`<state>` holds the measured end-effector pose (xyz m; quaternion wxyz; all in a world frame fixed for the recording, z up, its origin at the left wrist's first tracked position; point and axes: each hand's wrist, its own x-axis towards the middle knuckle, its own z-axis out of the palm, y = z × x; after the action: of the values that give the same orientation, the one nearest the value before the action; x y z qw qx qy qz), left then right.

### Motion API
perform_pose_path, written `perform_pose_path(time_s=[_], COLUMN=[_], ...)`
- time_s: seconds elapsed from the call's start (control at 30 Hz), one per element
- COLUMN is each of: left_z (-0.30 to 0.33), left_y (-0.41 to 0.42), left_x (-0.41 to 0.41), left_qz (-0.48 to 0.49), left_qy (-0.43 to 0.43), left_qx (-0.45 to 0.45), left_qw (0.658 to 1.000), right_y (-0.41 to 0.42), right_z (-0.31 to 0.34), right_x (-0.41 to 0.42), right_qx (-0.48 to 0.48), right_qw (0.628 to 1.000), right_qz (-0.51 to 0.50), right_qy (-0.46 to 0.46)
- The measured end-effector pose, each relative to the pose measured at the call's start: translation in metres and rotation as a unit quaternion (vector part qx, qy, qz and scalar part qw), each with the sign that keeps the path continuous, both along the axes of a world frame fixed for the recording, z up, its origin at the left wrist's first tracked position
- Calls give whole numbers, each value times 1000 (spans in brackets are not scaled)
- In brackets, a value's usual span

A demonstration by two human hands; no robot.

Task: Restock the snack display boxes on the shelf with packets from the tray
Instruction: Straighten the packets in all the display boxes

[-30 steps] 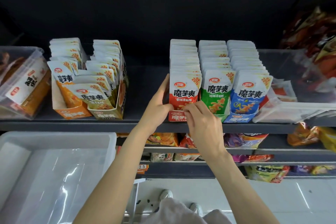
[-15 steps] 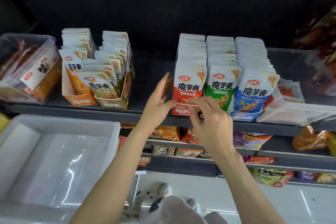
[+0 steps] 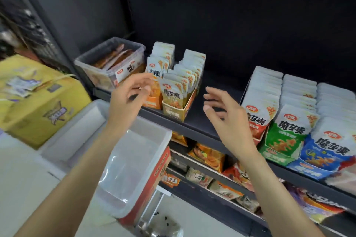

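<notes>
Both hands hang in the air in front of the dark shelf (image 3: 194, 121), holding nothing: the left hand (image 3: 127, 98) with loosely bent fingers before the orange display box (image 3: 153, 100), the right hand (image 3: 229, 119) spread wide over the bare stretch of shelf. On that shelf the tan display box (image 3: 176, 109) stands just right of the orange one, and the red (image 3: 257, 121), green (image 3: 285, 140) and blue packets (image 3: 331, 152) fill boxes farther right. Below the shelf's front edge, to the left, sits the clear plastic tray (image 3: 134, 169).

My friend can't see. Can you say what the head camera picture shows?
Two empty hands, left hand and right hand, reach toward a dark shelf holding snack boxes full of packets. An empty clear tray sits below left.
</notes>
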<state>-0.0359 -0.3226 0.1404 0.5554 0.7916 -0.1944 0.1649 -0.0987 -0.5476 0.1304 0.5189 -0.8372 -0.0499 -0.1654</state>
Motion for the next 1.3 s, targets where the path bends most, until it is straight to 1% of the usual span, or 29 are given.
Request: perform_pose_path(time_s=[0.07, 0.17, 0.3, 0.33, 0.4, 0.47, 0.5, 0.57, 0.6, 0.7, 0.77, 0.8, 0.87, 0.9, 0.93, 0.97, 1.03, 1.13, 1.2, 1.3], left_z=[0, -1, 1, 2, 4, 5, 5, 7, 8, 10, 14, 16, 21, 24, 26, 27, 28, 28, 29, 27], left_y=[9, 15, 13, 11, 8, 4, 1, -6, -9, -20, -29, -34, -43, -47, -50, -52, -55, -60, -61, -59], left_x=[31, 81, 136, 147, 165, 178, 182, 188, 191, 197, 201, 202, 201, 201, 200, 199, 193, 185, 181, 177], left_qz=[-5, -50, -101, -103, -99, -98, -106, -134, -150, -176, -171, -173, -185, -186, -185, -185, -195, -208, -212, -197], left_qy=[14, 11, -70, -91, -147, -218, -237, -244, -236, -195, -181, -172, -151, -151, -161, -180, -209, -198, -191, -192], left_qx=[52, 148, 275, 296, 328, 368, 382, 389, 388, 387, 424, 448, 482, 493, 501, 500, 475, 429, 418, 434], left_qw=[999, 988, 954, 945, 928, 899, 887, 878, 878, 884, 871, 860, 843, 836, 830, 826, 832, 856, 862, 858], right_y=[7, 12, 8, 6, 1, -1, -1, 1, 3, 0, -3, -4, -7, -8, -10, -13, -18, -24, -26, -21], right_z=[7, 15, 22, 23, 27, 30, 31, 31, 31, 33, 35, 36, 37, 38, 40, 42, 41, 36, 33, 34], right_x=[21, 54, 100, 111, 128, 141, 146, 154, 156, 165, 172, 176, 184, 186, 187, 187, 184, 177, 175, 179], right_qx=[16, -12, -112, -119, -87, -23, 6, 30, 19, -61, -118, -177, -329, -371, -383, -375, -333, -235, -203, -203], right_qw=[1000, 998, 983, 980, 977, 975, 974, 975, 976, 977, 973, 964, 922, 906, 901, 906, 925, 956, 961, 957], right_qz=[-11, -55, -132, -144, -145, -129, -121, -116, -118, -125, -124, -123, -123, -119, -109, -92, -51, -33, -27, -12], right_qy=[13, 11, 54, 76, 131, 181, 193, 190, 183, 163, 156, 155, 161, 166, 173, 175, 178, 171, 185, 205])
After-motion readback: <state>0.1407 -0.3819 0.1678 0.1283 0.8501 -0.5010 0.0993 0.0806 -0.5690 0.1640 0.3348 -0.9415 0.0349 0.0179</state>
